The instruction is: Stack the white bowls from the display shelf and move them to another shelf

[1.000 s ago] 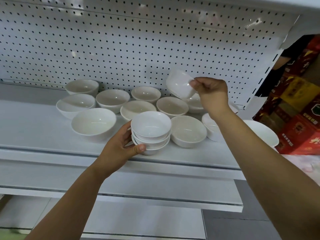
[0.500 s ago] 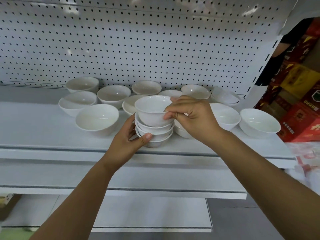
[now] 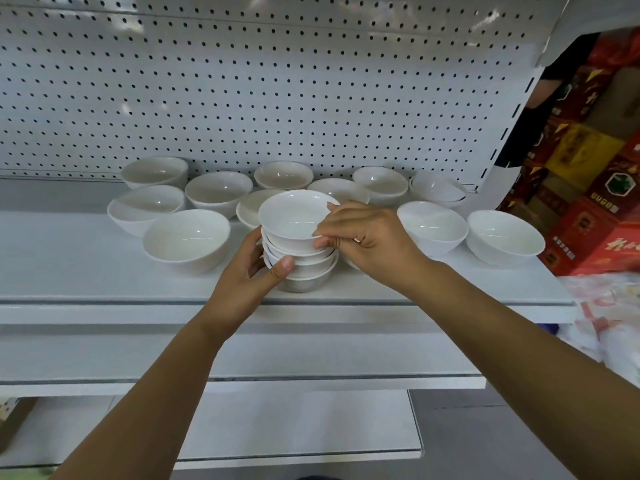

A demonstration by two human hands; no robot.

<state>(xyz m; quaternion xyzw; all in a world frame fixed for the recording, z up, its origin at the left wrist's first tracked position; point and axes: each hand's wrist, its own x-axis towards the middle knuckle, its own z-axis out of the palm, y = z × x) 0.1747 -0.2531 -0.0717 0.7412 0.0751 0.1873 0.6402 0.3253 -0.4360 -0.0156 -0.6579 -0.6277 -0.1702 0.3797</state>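
White lower shelves (image 3: 311,355) lie nearest, stepped under the two bare forearms that reach up and away over them. Above them, at the near edge of the display shelf (image 3: 104,271), the left hand (image 3: 242,282) wraps the stack (image 3: 304,268) from its left side, thumb pressed across the near wall of the lower bowls and fingers curled behind. The stack stands upright on the shelf, four bowls deep as far as the rims can be counted, each nested snugly in the one below so that only thin bands of wall show between rims. The bowls are plain, glossy white, round and fairly deep, with small highlights on the glaze. The right hand (image 3: 367,237) pinches the right rim of the top bowl (image 3: 294,216), thumb and curled fingers closed on its edge. The top bowl sits level in the stack, mouth up. A loose bowl (image 3: 187,239) stands just left of the stack and two single bowls (image 3: 431,226) stand to the right. Farther back, a back row of bowls (image 3: 218,190) lines the foot of the white pegboard (image 3: 242,81); some touch or lean on one another. Red and yellow boxes (image 3: 588,220) are piled beyond the shelf's right end.
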